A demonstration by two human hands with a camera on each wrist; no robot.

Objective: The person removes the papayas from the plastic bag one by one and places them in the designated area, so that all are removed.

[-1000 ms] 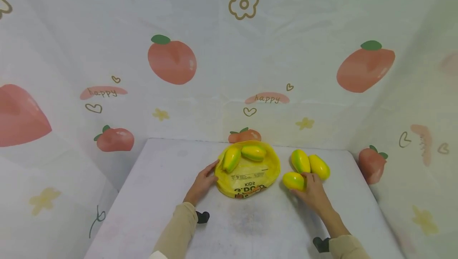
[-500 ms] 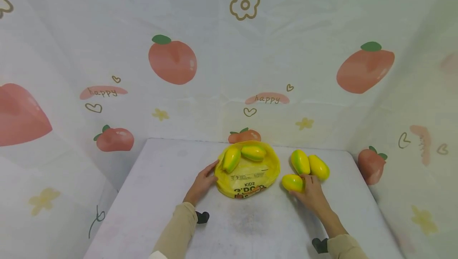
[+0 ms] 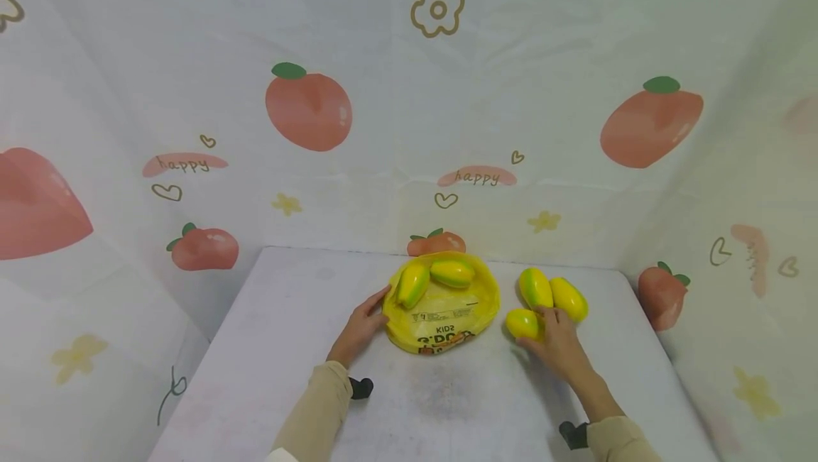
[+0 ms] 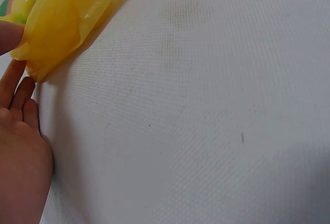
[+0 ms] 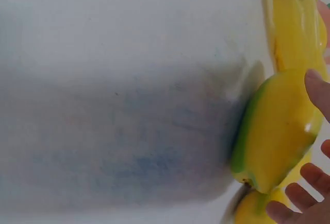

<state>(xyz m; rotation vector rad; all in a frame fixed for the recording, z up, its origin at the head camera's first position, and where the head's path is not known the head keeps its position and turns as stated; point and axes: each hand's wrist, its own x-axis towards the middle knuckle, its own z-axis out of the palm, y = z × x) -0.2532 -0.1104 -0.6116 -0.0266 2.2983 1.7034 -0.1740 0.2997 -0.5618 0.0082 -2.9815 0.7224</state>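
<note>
Two yellow-green fruits (image 3: pixel 414 286) in yellow bag (image 3: pixel 441 306), count unchanged | right hand (image 3: pixel 562 343) grips third fruit (image 3: pixel 522 323), right of bag, barely shifted | left hand (image 3: pixel 358 329) pinches bag | judged: little progress, third not yet in

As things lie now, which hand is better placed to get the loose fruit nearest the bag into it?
Right, I'd say. The right hand has thumb and fingers about that fruit. The left hand is across the bag, pinching its edge.
</note>
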